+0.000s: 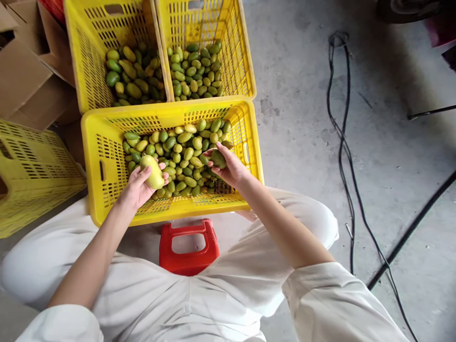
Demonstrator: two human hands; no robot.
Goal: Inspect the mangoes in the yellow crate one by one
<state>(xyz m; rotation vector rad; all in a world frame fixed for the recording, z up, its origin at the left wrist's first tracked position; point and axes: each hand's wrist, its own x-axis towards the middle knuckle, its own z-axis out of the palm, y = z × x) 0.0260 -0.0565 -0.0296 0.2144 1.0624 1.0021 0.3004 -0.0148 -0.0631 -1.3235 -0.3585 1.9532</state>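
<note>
Over the near yellow crate [171, 213], my left hand [137, 190] is closed around a pale yellow-green mango [152, 172]. On the crate's right side, my right hand [230, 166] holds a darker green mango [218, 159] between thumb and fingers. Below both hands, the crate holds many small green and yellow mangoes [184, 152]. Part of the slotted crate floor shows beside my right wrist.
Behind stand two more yellow crates, a left one [76, 61] and a right one [245, 57], both with mangoes. Another yellow crate [35, 166] and cardboard boxes [24, 76] are at left. A red stool [188, 266] sits between my legs. Black cables [344, 137] run across the floor.
</note>
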